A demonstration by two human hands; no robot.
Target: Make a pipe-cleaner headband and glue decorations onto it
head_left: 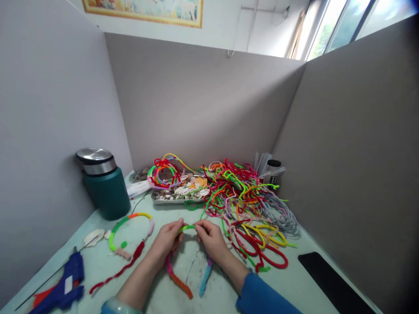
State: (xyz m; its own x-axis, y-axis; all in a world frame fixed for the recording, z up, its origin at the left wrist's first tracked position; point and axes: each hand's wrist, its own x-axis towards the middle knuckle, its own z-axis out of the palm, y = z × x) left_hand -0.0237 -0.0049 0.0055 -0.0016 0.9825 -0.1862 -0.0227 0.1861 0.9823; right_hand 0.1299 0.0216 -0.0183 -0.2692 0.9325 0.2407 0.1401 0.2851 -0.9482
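Fingers (176, 225) pinch a fuzzy band (187, 227) (both hands (166, 240) (212, 240)).

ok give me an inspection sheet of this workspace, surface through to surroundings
Surface: pale green table, with dark marks.
Work pieces: multicoloured fuzzy band, its lower ends apart.
Clutter: heaped fuzzy stems right of a filled tray; blue glue gun at left.
Hands: left hand and right hand both pinch the band.
Cables: thin dark cord near the glue gun; connection unclear.
Surroundings: grey partitions, window upper right.
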